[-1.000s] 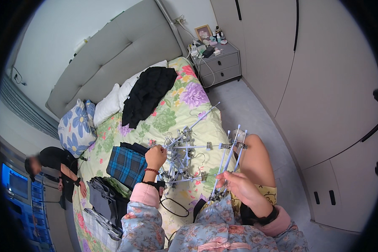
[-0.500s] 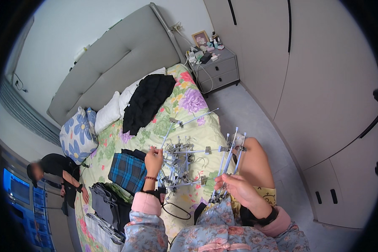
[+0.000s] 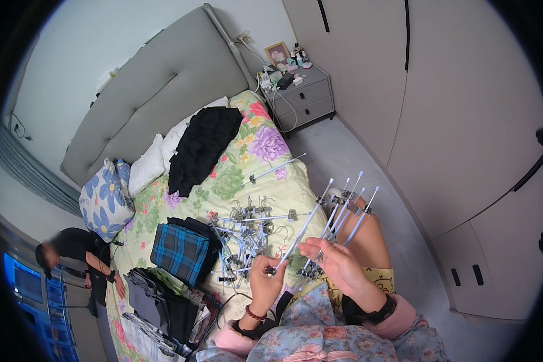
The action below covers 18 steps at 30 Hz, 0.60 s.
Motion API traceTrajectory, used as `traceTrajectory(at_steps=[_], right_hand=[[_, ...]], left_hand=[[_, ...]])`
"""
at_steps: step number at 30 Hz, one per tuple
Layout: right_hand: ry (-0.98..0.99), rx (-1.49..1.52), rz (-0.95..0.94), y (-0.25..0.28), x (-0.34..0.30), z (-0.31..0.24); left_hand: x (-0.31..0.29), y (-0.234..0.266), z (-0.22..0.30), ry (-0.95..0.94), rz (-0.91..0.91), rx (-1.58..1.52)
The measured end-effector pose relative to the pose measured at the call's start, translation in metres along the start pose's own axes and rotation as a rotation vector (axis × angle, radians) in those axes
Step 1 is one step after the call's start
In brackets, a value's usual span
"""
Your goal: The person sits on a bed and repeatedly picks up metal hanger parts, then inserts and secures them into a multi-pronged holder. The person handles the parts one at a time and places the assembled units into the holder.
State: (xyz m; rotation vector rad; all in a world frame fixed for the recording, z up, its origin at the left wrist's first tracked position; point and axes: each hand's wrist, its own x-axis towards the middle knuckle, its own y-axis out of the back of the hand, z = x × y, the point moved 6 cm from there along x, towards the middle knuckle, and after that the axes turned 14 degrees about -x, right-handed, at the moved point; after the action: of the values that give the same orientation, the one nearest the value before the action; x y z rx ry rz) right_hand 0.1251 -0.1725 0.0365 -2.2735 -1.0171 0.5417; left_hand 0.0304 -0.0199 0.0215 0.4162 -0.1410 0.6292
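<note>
My right hand (image 3: 335, 265) grips a fanned bunch of pale blue clip hangers (image 3: 347, 208) that point up and to the right over my knee. My left hand (image 3: 265, 282) is closed on the lower end of one more clip hanger (image 3: 301, 229), brought beside that bunch. A tangled pile of clip hangers (image 3: 244, 232) lies on the floral bed (image 3: 253, 151) just left of my hands. One single hanger (image 3: 271, 170) rests apart, farther up the bed.
Folded blue plaid trousers (image 3: 178, 250) and a stack of folded clothes (image 3: 154, 304) lie at the left. A black garment (image 3: 202, 145) covers the pillows. A person sits at the bed's left side (image 3: 72, 253). A grey nightstand (image 3: 295, 93) and wardrobe doors (image 3: 458, 120) stand right.
My left hand has lifted one hanger out of the pile and carried it right to the bunch in my right hand. The bunch has tilted further right.
</note>
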Motion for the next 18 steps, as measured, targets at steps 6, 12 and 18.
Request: traceTrajectory(at_steps=[6,12,18], right_hand=[[0.040,0.040,0.017,0.004,0.003,0.000],[0.007,0.044,-0.021,0.005,0.002,0.004],[-0.045,0.034,-0.003,0.008,0.000,0.010]], left_hand=[[-0.010,-0.022,-0.006,0.032,-0.110,0.034],[-0.012,-0.031,-0.027,0.209,-0.216,-0.075],[-0.016,-0.040,-0.040,0.571,-0.483,-0.498]])
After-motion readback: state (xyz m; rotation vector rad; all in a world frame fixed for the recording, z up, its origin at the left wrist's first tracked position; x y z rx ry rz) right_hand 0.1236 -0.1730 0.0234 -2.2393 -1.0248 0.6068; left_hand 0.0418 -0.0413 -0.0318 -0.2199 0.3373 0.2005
